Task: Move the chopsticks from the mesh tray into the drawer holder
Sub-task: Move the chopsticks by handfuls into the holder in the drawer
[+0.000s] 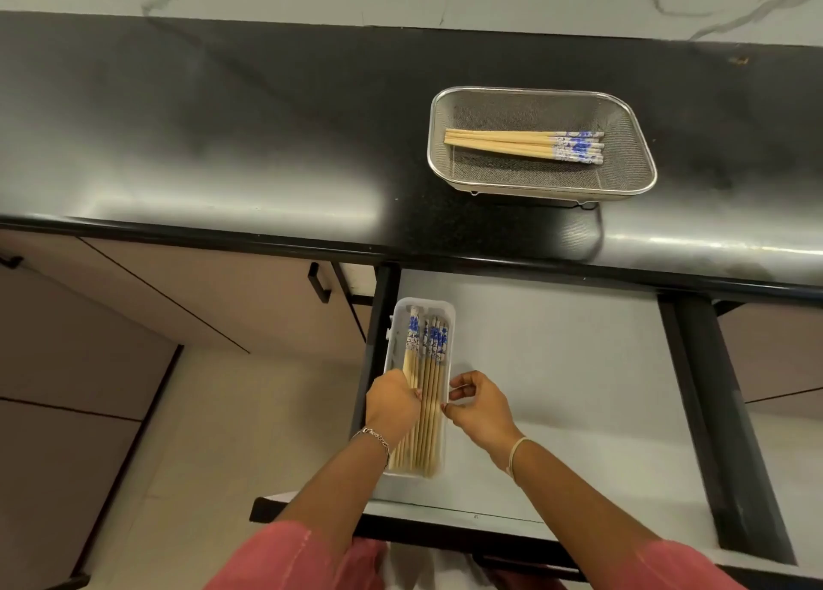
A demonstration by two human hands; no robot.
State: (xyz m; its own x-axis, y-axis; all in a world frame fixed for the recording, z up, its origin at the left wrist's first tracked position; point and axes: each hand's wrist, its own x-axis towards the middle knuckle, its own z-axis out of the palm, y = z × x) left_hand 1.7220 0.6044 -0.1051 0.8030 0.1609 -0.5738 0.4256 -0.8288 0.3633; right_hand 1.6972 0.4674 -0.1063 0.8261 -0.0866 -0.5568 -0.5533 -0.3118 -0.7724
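Observation:
A metal mesh tray [623,175] stands on the black counter at the right, with several wooden chopsticks [503,143] with blue-and-white ends lying across it. In the open drawer a white plastic holder [438,311] sits at the left, holding several more chopsticks [429,384] laid lengthwise. My left hand [392,404] rests over the holder's left side, fingers closed on a few chopsticks. My right hand [478,404] hovers at the holder's right edge, fingertips pinched near the chopsticks; whether it grips one is unclear.
The grey drawer floor [579,389] spreads right of the holder, framed by black drawer sides [712,411]. The counter's front edge [267,239] overhangs the drawer. Cabinet doors with a black handle [317,283] lie to the left.

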